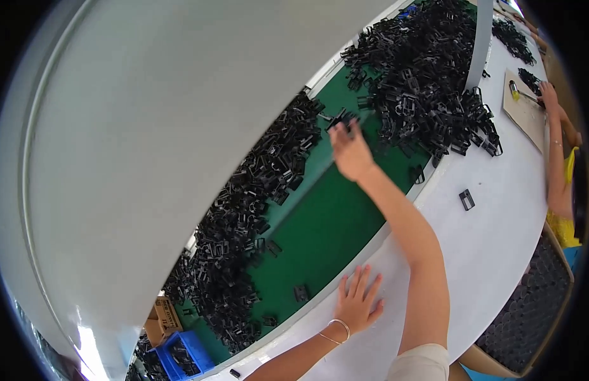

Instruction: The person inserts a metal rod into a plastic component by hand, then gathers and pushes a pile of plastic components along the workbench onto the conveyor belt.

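My right hand (351, 155) reaches over the green belt (336, 219), its fingers stretched toward a small cluster of black plastic parts (340, 119). Fingertips and cluster are smeared by motion, so whether the hand grips any of them is unclear. On the white tabletop by the belt's near edge, my left hand (356, 306) lies flat with spread fingers and nothing in it; a thin bracelet circles that wrist. To the right of my right hand rises a large heap of black frame-shaped parts (421, 82). Another long heap of black parts (244, 216) runs along the belt's far left side.
A single black frame (466, 199) lies on the white table (485, 254). At lower left stand a blue bin (194, 349) and a cardboard box (164, 320). A large grey panel (148, 127) overhangs the left. Another person's hand (548, 95) rests by a yellow-handled screwdriver (514, 90).
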The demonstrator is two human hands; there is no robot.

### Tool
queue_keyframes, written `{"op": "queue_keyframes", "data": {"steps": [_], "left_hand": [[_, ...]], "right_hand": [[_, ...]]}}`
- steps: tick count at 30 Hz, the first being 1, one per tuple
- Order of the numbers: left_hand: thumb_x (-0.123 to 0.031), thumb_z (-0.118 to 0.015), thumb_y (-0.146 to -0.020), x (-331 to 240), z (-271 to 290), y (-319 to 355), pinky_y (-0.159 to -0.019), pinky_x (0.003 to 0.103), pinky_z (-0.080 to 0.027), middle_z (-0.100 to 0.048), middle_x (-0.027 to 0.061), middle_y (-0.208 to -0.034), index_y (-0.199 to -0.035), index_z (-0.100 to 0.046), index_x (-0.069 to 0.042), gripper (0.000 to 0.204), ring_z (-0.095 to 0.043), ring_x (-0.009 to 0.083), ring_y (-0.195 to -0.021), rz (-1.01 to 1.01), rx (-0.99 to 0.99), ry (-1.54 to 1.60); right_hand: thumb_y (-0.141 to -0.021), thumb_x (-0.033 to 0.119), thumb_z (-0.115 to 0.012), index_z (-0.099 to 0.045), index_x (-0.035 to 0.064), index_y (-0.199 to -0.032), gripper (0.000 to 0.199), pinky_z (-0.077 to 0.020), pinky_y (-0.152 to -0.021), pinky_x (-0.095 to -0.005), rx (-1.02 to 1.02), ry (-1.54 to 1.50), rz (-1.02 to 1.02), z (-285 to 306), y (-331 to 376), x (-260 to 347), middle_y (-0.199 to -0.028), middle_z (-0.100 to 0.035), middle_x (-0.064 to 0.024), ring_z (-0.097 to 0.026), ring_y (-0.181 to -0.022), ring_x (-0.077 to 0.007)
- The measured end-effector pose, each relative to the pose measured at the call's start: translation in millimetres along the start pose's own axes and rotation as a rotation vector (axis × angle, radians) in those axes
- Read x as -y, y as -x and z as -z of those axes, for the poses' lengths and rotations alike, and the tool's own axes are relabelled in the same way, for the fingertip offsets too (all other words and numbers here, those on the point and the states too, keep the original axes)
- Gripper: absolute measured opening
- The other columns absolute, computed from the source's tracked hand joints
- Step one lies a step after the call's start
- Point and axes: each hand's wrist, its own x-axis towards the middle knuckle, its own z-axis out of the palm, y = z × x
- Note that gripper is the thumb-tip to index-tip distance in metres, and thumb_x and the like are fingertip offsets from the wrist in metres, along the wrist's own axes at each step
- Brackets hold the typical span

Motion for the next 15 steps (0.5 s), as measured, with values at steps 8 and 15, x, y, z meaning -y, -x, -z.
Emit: {"op": "queue_keyframes", "data": {"steps": [8, 15], "left_hand": [[-0.036, -0.052, -0.094, -1, 3, -2, -0.112, 0.061, -0.020, -0.021, 0.0229, -0.159, -0.149, -0.036, -0.010, 0.063, -0.023, 0.0399, -0.146, 0.000, 0.018, -0.006], [-0.036, -0.053, -0.092, 7, -13, 5, -0.113, 0.062, -0.017, -0.018, 0.0231, -0.160, -0.149, -0.037, -0.009, 0.065, -0.020, 0.0407, -0.147, -0.027, 0.001, 0.020]], "right_hand": [[-0.093, 0.024, -0.050, -0.061, 0.0085, -0.128, 0.040, -0.0127, -0.115, -0.0655, 0.037, 0.075, -0.583, -2, -29, -83, -0.146, -0.043, -0.0218, -0.032, -0.141, -0.0350], [-0.101, 0.026, -0.044, -0.046, 0.0122, -0.146, 0.047, -0.0107, -0.116, -0.0661, 0.341, 0.118, -0.130, -10, -56, -37, -0.160, -0.026, -0.0014, -0.017, -0.148, -0.0342]]}}
